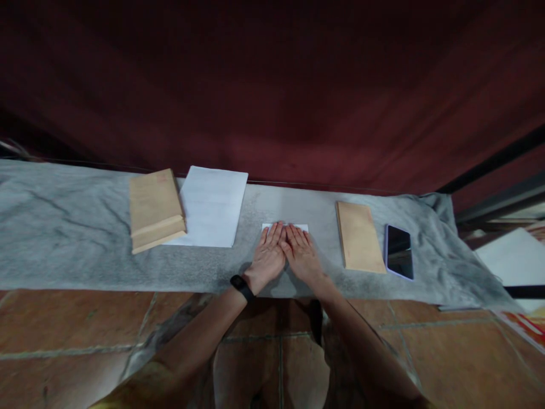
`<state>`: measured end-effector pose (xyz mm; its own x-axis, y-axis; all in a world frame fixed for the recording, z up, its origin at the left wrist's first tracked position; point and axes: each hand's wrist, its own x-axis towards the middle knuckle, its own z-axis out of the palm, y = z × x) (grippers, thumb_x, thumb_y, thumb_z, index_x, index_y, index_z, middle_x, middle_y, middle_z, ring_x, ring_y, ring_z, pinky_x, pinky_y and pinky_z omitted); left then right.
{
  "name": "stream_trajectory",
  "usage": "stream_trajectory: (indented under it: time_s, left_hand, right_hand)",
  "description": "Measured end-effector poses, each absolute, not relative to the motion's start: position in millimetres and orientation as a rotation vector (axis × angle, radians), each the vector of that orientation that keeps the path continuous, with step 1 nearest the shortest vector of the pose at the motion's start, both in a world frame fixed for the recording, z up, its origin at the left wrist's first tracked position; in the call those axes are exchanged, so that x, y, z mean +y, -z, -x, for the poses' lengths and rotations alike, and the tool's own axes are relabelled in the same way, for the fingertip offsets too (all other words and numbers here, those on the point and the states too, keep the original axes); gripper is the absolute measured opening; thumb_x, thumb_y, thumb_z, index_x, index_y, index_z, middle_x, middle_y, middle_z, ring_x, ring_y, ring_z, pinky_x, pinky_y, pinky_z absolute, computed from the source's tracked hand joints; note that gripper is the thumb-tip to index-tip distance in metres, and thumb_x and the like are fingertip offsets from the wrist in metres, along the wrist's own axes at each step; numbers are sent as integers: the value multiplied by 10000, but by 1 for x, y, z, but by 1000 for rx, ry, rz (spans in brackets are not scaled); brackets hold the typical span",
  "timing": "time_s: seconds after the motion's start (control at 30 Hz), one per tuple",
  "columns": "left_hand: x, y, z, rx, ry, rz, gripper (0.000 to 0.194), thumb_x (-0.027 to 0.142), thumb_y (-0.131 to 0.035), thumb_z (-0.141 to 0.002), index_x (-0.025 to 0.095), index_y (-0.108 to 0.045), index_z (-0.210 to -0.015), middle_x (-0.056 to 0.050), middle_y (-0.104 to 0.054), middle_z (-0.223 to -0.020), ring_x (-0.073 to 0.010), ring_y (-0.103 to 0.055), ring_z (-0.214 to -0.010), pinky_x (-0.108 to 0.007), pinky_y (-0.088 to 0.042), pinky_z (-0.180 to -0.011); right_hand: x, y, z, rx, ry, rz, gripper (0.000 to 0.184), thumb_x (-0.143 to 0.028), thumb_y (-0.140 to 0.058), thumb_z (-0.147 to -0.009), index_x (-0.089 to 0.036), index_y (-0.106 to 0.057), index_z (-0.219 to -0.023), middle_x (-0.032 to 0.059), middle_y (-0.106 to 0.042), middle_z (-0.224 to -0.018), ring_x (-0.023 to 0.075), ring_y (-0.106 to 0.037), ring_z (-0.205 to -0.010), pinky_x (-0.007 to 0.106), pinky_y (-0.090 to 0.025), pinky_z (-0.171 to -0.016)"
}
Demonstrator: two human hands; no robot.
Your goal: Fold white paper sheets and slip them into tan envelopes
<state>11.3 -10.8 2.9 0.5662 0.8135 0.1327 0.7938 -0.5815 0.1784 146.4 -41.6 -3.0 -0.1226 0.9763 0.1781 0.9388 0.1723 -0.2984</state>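
Both palms lie flat, side by side, on a small white sheet of paper (302, 226) at the middle of the cloth-covered surface. My left hand (268, 253) has its fingers stretched forward, and a black band circles that wrist. My right hand (303, 255) rests beside it with fingers extended, the two hands touching near the thumbs. Most of the paper is hidden beneath them; a strip of its far edge shows past the fingertips. To the left lies a larger stack of white paper (215, 207), partly under brown envelopes (155, 201).
A grey cloth (85, 238) covers the long narrow surface. Right of my hands lie another brown envelope stack (361, 237) and a phone (399, 251) in a pale purple case. Dark red fabric (272, 113) hangs behind. Tiled floor (63, 324) shows in front.
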Motion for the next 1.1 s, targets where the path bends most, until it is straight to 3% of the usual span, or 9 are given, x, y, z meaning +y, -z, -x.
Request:
stream_trajectory:
  time_s: [0.23,0.57,0.9,1.1]
  left_hand:
    - [-8,-6,-4,1409,-244,-2694,575,226,-252,-1031,35,-320,-1568,-163,-283,-1666,-244,-204,-1563,-444,-162,-1287]
    - [-8,-7,12,1578,-224,-2673,669,473,-258,-1067,34,-333,-1567,-169,-266,-1664,-262,-190,-1566,-440,-184,-1286]
    - [-7,-10,23,1607,-226,-2700,662,451,-275,-1066,14,-339,-1560,-195,-298,-1645,-286,-223,-1558,-476,-172,-1287]
    - [-7,-13,19,1417,-303,-2794,579,346,-313,-1060,53,-354,-1559,-157,-323,-1651,-249,-209,-1564,-454,-153,-1299]
  right_hand:
    - [-41,14,-151,-2117,-20,1841,546,-353,-277,-1090,-109,-374,-1568,147,-370,-1628,246,-308,-1534,486,-251,-1250]
    - [-46,20,-165,-2087,152,1867,630,-450,-286,-1088,-49,-355,-1569,182,-372,-1617,305,-356,-1504,497,-279,-1225]
    - [-50,17,-177,-2075,192,1906,627,-455,-265,-1089,-69,-349,-1576,175,-398,-1606,302,-394,-1482,491,-285,-1215]
    - [-50,16,-178,-2096,200,1923,636,-454,-268,-1088,-41,-365,-1562,175,-377,-1616,309,-385,-1485,487,-283,-1217]
